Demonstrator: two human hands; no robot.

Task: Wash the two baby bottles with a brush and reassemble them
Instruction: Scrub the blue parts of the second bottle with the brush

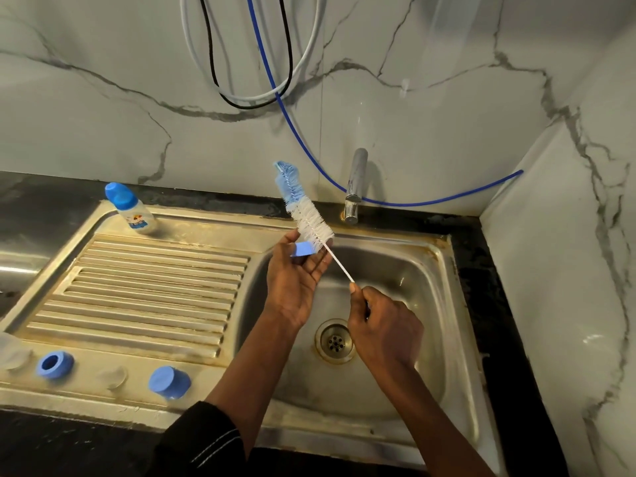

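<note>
Left hand [295, 282] grip pinches small blue plastic cap [303, 250] over steel sink [418, 266], likely to catch drips; right hand [385, 327] pinches white-and-blue bristle brush [308, 216] stem for scrubbing.

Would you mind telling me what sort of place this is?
Most likely a home kitchen: a stainless steel sink with a ribbed draining board, a tap behind it, and a dark countertop around.

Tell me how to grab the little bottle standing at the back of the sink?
Wrap your fingers round the printed body of the bottle, coming from the front. It stands upright with open space around it, and its blue cap is rounded, so probably slippier.
</note>
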